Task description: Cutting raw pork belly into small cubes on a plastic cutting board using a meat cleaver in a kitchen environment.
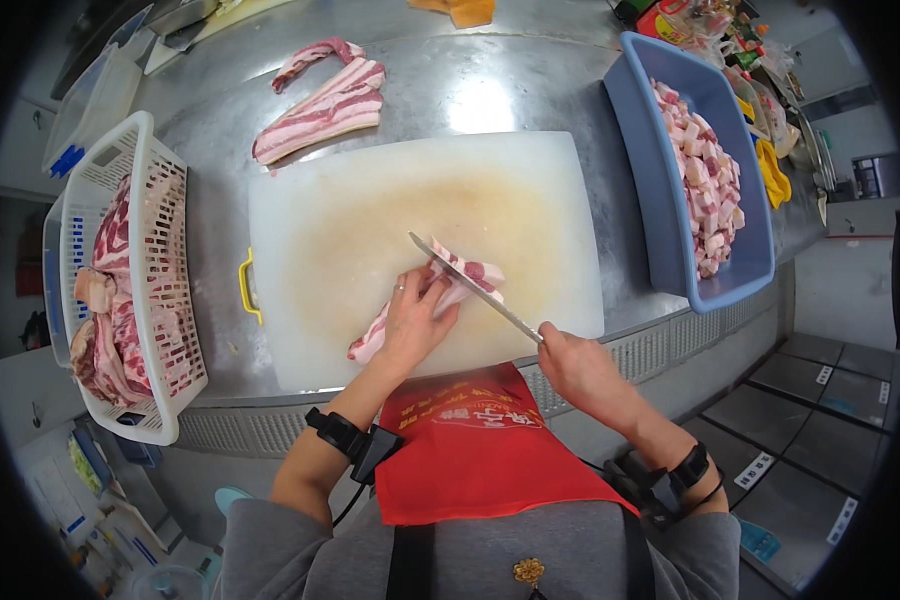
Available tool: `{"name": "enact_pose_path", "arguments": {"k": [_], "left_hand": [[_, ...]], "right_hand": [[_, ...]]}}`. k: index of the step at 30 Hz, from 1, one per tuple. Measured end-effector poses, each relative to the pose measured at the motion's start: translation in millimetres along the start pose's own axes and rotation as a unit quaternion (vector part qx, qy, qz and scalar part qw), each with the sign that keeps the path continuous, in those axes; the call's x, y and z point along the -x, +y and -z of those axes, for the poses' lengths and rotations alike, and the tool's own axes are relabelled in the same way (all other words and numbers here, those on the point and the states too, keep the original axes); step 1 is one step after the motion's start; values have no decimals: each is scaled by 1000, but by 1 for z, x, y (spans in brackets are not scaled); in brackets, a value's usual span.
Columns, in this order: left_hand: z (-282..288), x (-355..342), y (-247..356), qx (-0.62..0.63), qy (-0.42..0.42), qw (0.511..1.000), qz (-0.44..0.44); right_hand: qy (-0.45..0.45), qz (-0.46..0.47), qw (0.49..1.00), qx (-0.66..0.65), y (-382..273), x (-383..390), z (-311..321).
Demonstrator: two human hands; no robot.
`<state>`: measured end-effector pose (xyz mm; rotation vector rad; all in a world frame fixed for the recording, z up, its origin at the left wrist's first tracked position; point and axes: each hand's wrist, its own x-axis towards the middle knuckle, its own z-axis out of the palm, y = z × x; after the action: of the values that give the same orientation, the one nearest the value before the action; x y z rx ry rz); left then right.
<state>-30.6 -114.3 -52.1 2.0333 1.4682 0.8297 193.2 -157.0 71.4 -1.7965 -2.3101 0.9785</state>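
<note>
My left hand [418,318] is closed on a long strip of pork belly [368,342] lying diagonally on the white cutting board [300,220], its fingertips bent close to the blade. My right hand [576,368] grips the handle of a long straight knife [495,303]. The blade crosses the strip near its upper end, where pale and red pieces [485,275] show beside it; whether they are fully separated I cannot tell. Some of the strip is hidden under my left fingers.
Two pork belly slabs [320,115] lie behind the board. At left stands a white perforated basket [165,290] of raw meat, with a yellow handle [245,285] beside it. At right are a blue tub [650,180] of cubed pork, yellow gloves [775,175] and assorted containers [660,22].
</note>
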Motion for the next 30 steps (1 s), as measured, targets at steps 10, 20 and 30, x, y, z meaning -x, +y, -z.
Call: {"name": "enact_pose_path", "arguments": {"k": [10, 20, 30], "left_hand": [[-3, -3, 2, -112, 0, 993, -32], [-14, -44, 19, 23, 18, 1000, -9], [-22, -32, 11, -68, 15, 995, -71]], "right_hand": [[49, 36, 998, -19, 17, -39, -35], [133, -12, 990, -43, 49, -25, 4], [40, 0, 999, -11, 42, -6, 15]]}}
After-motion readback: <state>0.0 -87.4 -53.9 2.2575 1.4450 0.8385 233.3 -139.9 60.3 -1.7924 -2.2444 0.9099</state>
